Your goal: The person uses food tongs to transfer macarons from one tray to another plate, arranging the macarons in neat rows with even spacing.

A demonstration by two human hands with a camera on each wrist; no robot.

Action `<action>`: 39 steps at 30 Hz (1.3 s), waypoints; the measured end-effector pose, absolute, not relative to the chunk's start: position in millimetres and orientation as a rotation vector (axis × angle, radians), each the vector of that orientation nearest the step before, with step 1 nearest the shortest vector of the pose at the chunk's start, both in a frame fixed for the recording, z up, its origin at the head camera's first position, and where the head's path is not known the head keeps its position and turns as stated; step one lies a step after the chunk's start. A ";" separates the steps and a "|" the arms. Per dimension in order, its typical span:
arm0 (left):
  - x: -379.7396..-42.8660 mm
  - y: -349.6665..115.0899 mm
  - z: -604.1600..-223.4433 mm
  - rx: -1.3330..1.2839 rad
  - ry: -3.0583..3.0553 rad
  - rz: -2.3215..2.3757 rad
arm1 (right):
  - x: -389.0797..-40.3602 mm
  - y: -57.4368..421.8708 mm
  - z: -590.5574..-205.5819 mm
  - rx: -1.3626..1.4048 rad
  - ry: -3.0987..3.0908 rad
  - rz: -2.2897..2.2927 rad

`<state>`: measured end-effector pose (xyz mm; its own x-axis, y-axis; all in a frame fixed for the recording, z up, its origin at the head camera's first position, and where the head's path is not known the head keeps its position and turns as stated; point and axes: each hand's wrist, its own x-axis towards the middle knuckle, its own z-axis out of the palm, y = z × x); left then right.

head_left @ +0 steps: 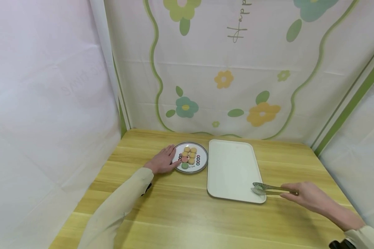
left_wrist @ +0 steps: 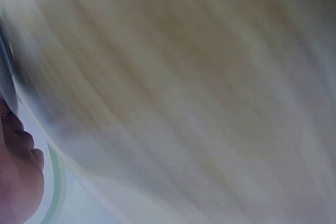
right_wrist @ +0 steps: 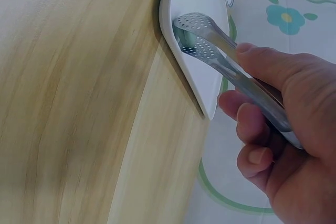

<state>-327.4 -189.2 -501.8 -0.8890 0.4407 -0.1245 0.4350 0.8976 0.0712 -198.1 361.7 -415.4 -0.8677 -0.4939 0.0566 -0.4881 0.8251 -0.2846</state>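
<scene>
My left hand (head_left: 163,161) rests against the left side of a round white plate (head_left: 201,152), its thumb over the rim. On the plate lie several small round macarons: yellow-orange ones (head_left: 191,161), a pink one (head_left: 184,159) and a green one (head_left: 185,166). My right hand (head_left: 308,197) grips metal tongs (head_left: 272,187) with perforated ends. Between those ends sits a green macaron (right_wrist: 187,39), low over the near right corner of a white rectangular tray (head_left: 230,166). Only part of my left hand (left_wrist: 20,174) shows in the left wrist view, which is mostly blurred.
The plate and tray stand side by side on a wood-grain table (head_left: 174,211). A white curtain with printed flowers (head_left: 224,79) hangs behind the table's far edge. White sheets (head_left: 50,103) hang at both sides.
</scene>
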 end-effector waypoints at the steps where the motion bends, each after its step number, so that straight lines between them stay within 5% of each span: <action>1: -327.3 -189.1 -501.3 0.682 2.929 0.069 | -198.5 361.7 -415.4 -0.808 2.988 -0.461; 39: -325.0 -187.2 -502.2 0.657 2.933 0.028 | -217.1 332.1 -415.6 -0.975 3.114 -0.540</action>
